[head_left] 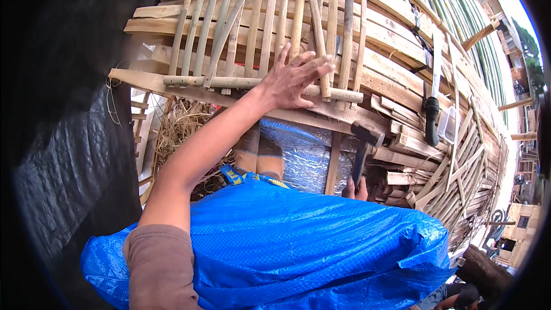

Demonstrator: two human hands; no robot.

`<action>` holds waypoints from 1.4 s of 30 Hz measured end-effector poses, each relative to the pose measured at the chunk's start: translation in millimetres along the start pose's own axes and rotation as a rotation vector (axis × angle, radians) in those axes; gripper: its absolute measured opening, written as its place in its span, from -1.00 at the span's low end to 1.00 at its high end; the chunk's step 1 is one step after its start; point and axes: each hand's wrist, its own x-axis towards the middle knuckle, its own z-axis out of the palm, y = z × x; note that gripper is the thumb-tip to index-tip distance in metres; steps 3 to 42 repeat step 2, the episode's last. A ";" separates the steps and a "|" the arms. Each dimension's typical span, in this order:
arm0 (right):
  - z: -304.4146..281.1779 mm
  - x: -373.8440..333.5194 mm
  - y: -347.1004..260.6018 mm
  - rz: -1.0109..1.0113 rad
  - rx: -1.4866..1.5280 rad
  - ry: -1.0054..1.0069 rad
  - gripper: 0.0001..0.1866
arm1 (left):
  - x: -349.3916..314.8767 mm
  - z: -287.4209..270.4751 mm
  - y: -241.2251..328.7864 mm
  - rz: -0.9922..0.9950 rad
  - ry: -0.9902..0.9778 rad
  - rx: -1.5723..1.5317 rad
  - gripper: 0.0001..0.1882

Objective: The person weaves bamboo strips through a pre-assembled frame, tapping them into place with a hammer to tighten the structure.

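A bamboo frame lies before me: several upright bamboo slats joined at the near end to a round bamboo crossbar. My left hand reaches over the crossbar from below, fingers spread across the slats near the frame's right half. A slanting slat passes by its fingertips. To the right and nearer to me, my right hand is closed around the dark handle of a hammer. The hammer's head points up, just below the crossbar's right end. Blue sheeting hides most of my right arm.
Stacked wooden planks support the frame. At the right lie a large knife with a black handle, a clear plastic container and loose split pieces. Blue sheeting covers my lap; dry shavings heap at the left.
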 end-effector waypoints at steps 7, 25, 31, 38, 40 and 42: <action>-45.7 -45.1 85.9 0.094 -0.068 -0.012 -0.67 | -12.3 -9.4 3.3 0.049 -0.077 0.102 -0.04; -45.7 -45.1 85.9 0.094 -0.068 -0.012 -0.67 | -12.3 -9.4 3.3 0.049 -0.077 0.102 -0.04; -45.7 -45.1 85.9 0.094 -0.068 -0.012 -0.67 | -12.3 -9.4 3.3 0.049 -0.077 0.102 -0.04; -45.7 -45.1 85.9 0.094 -0.068 -0.012 -0.67 | -12.3 -9.4 3.3 0.049 -0.077 0.102 -0.04; -45.7 -45.1 85.9 0.094 -0.068 -0.012 -0.67 | -12.3 -9.4 3.3 0.049 -0.077 0.102 -0.04; -45.7 -45.1 85.9 0.094 -0.068 -0.012 -0.67 | -12.3 -9.4 3.3 0.049 -0.077 0.102 -0.04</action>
